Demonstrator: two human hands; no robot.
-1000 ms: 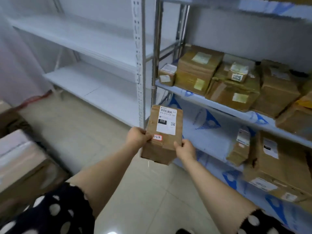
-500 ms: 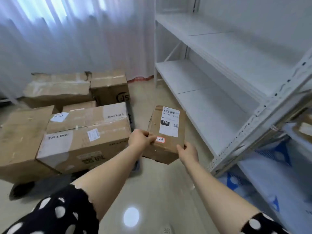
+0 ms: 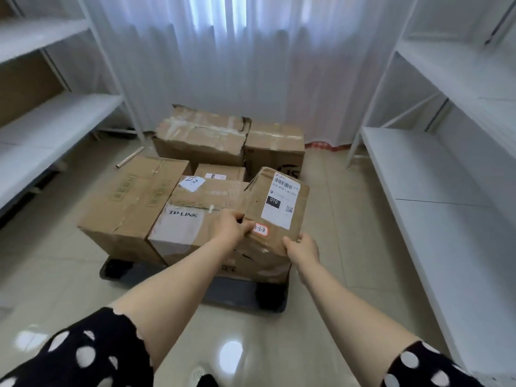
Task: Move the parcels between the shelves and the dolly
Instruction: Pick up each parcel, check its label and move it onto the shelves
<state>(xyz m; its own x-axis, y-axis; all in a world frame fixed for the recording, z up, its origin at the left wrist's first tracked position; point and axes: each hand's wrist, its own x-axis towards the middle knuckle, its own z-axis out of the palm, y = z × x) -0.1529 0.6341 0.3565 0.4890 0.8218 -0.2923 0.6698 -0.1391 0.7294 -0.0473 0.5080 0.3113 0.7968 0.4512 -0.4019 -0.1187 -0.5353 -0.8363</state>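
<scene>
A small brown parcel [image 3: 272, 208] with a white barcode label and a red-edged sticker is held in both hands. My left hand [image 3: 233, 227] grips its near left edge; my right hand [image 3: 303, 248] grips its near right corner. The parcel hangs tilted over the right front of a dark dolly [image 3: 240, 294] on the floor. Several cardboard boxes are stacked on the dolly, among them a TP-LINK box [image 3: 195, 216] directly under and left of the parcel, and a long box [image 3: 131, 196] at the left.
White metal shelves [image 3: 435, 174] run along the right, and another white shelf unit [image 3: 42, 127] along the left. A white curtain [image 3: 251, 65] hangs behind the dolly. A cardboard tube [image 3: 129, 160] lies on the tiled floor near the left shelf.
My view has swung left from the loaded shelves to face the dolly. The parcel, still held in both hands, now hangs over the dolly's boxes instead of beside them.
</scene>
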